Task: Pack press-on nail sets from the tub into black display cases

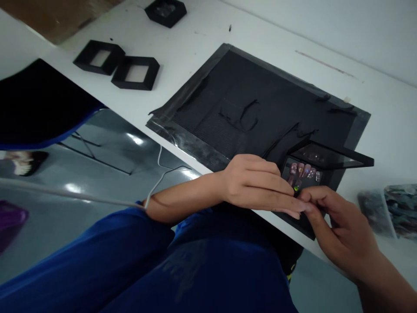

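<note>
On the right part of a black mat stands a black box with its windowed lid raised. Inside it lie several decorated press-on nails in pinkish tones, with a small green spot beside my fingertips. My left hand reaches across the box's front, fingers together and hiding part of it. Thumb and finger of my right hand are pinched together, meeting my left fingertips at the near side of the box. Whatever is between the fingertips is too small or hidden to make out.
Two black window-frame boxes stand at the table's left, and another black box is farther back. A clear plastic container full of small packets sits at the right. A white cable hangs by my left arm. A dark chair is at left.
</note>
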A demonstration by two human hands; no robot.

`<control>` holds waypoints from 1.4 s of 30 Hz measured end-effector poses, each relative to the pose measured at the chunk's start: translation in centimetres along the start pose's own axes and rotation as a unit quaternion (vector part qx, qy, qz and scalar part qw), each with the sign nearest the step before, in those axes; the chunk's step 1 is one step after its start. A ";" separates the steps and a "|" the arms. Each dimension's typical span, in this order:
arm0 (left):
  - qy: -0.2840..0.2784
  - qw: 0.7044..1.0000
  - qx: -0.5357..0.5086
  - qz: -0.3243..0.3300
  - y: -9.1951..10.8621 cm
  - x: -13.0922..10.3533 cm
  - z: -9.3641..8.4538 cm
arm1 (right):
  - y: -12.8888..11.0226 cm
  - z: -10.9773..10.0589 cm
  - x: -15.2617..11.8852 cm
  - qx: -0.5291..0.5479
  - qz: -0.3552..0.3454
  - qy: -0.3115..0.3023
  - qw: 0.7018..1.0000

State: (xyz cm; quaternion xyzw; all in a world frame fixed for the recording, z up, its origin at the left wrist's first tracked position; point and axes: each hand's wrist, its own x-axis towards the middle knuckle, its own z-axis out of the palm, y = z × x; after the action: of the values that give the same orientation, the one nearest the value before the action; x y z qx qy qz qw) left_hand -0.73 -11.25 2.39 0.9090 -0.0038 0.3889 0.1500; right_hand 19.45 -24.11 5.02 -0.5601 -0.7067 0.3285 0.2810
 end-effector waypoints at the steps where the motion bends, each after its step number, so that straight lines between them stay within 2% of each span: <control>1: 0.023 1.000 0.011 0.014 0.1 0.1 -0.1 | 0.0 0.0 0.1 0.001 0.003 0.003 1.000; 4: 0.098 0.992 0.041 0.062 0.2 0.2 -0.2 | -0.2 0.0 0.2 0.014 0.010 0.003 1.000; 6: 0.108 0.991 0.037 0.065 0.3 0.1 -0.2 | -0.1 0.0 0.1 0.021 0.018 0.005 1.000; 10: 0.102 0.993 -0.046 0.024 0.2 -0.4 -0.1 | 0.5 0.1 -0.8 0.043 0.056 0.052 0.996; 12: 0.116 0.989 -0.088 -0.004 0.1 -0.6 0.0 | 0.9 0.0 -1.4 0.085 0.096 0.083 0.988; 14: 0.128 0.988 -0.088 -0.019 0.0 -0.7 0.0 | 1.1 -0.1 -1.7 0.143 0.128 0.102 0.976; 17: 0.138 0.990 -0.022 -0.013 0.0 -0.8 -0.7 | 0.7 -0.3 -1.4 0.229 0.130 0.106 0.959; 20: 0.108 0.992 0.050 0.040 -0.2 -1.3 -2.4 | 0.0 -0.4 -0.8 0.289 0.135 0.115 0.941; 23: 0.050 0.989 0.128 0.060 -1.6 -2.1 -4.3 | -0.1 -0.7 -0.3 0.319 0.151 0.118 0.928; 25: 0.057 0.983 0.163 0.054 -3.2 -2.8 -5.2 | 0.4 -1.0 -0.2 0.339 0.138 0.089 0.926; 28: 0.084 0.980 0.180 -0.013 -5.4 -3.5 -5.9 | 1.4 -1.7 -0.2 0.378 0.102 0.021 0.920; 30: 0.106 0.975 0.157 -0.119 -6.0 -3.8 -6.1 | 1.7 -2.0 -0.3 0.395 0.099 -0.003 0.913; 32: 0.135 0.953 0.132 -0.237 -6.1 -4.0 -6.1 | 1.6 -2.0 -0.4 0.398 0.125 0.013 0.909; 34: 0.150 0.927 0.127 -0.319 -6.1 -4.3 -6.1 | 1.3 -1.9 -0.5 0.396 0.155 0.045 0.904; 36: 0.166 0.920 0.128 -0.331 -6.4 -4.9 -6.0 | 1.3 -1.8 -0.5 0.399 0.169 0.065 0.899; 39: 0.196 0.923 0.131 -0.305 -8.0 -6.2 -6.1 | 1.7 -1.9 -0.7 0.425 0.148 0.041 0.892; 42: 0.192 0.921 0.148 -0.305 -10.0 -7.5 -6.4 | 1.8 -2.1 -0.9 0.483 0.145 0.021 0.863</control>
State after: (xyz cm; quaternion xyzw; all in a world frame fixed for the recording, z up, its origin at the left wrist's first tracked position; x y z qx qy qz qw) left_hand -9.24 -0.81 -1.45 0.7857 0.3608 0.4874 0.1227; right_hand 22.36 -24.35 4.89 -0.4567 -0.3643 0.6539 0.4808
